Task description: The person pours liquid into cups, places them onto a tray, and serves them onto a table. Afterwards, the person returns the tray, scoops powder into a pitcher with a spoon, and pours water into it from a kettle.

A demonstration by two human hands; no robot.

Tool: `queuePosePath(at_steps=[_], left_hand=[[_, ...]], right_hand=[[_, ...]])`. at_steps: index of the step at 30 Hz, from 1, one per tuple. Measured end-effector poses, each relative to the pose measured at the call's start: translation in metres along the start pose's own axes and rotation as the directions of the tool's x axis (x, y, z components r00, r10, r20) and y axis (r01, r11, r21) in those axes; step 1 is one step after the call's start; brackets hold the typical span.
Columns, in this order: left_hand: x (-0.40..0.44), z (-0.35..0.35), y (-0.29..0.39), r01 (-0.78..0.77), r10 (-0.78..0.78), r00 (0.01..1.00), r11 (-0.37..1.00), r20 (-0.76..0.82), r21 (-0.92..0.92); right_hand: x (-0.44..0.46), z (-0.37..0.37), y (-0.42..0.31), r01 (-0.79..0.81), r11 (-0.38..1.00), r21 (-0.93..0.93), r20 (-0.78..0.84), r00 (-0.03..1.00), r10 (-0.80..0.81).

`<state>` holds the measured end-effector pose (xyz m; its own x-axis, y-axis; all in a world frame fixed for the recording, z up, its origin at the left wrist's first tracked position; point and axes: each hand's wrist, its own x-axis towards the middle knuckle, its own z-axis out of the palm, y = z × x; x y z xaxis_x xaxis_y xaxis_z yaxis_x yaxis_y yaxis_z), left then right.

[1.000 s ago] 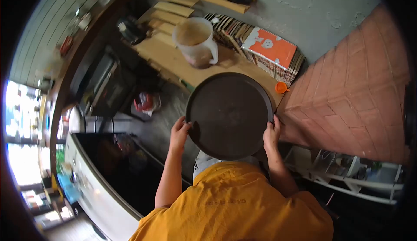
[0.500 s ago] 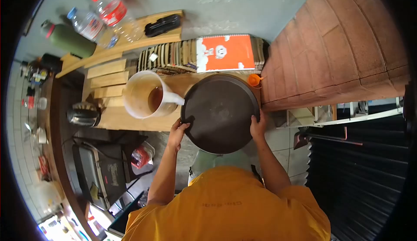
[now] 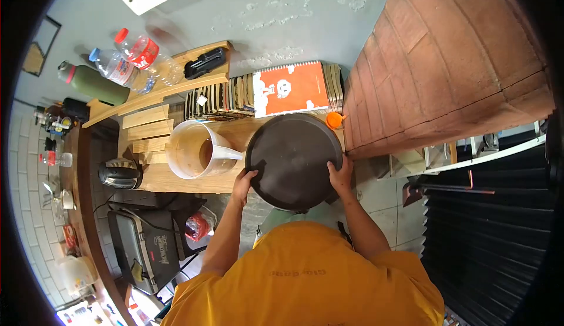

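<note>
1. An electric kettle stands at the left end of the wooden table.
2. The translucent pitcher holds brownish liquid, its handle pointing toward the tray.
3. The left hand is clamped on the tray's left rim, thumb on top.
4. The round dark tray is held in front of the yellow shirt, near the table edge.
5. The right hand is clamped on its right rim.

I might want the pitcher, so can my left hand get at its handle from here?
Probably yes: the handle points toward the tray, close to your left hand, with nothing visible between. But that hand grips the tray's rim, so it must let go first.
</note>
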<state>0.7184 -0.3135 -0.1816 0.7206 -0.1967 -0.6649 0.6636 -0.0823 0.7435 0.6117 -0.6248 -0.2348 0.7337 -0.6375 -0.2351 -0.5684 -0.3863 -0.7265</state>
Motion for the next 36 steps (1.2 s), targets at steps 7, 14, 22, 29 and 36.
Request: queuePosePath(at_steps=[7,14,22,29,36], left_hand=[[-0.013,0.003,-0.008,0.065,-0.052,0.986,0.995,-0.156,0.079],[-0.089,0.0,-0.02,-0.066,0.025,0.984,0.972,-0.178,-0.227],[-0.273,0.017,-0.075,-0.407,0.239,0.68,0.91,-0.694,-0.085],[-0.391,0.035,-0.153,-0.498,-0.144,0.159,0.842,-0.977,-0.205],[-0.495,0.043,-0.232,-0.405,-0.184,-0.205,0.91,-0.961,-0.087]], right_hand=[[-0.003,-0.027,-0.027,0.168,0.96,-0.222,0.151,0.979,-0.136],[-0.012,-0.018,-0.096,0.566,0.77,0.296,0.367,0.677,-0.638],[-0.067,0.032,-0.155,0.623,0.612,0.487,0.718,0.114,-0.687],[-0.182,0.061,-0.205,0.553,0.536,0.638,0.741,-0.251,-0.623],[-0.334,0.081,-0.209,0.548,0.361,0.755,0.649,-0.543,-0.533]])
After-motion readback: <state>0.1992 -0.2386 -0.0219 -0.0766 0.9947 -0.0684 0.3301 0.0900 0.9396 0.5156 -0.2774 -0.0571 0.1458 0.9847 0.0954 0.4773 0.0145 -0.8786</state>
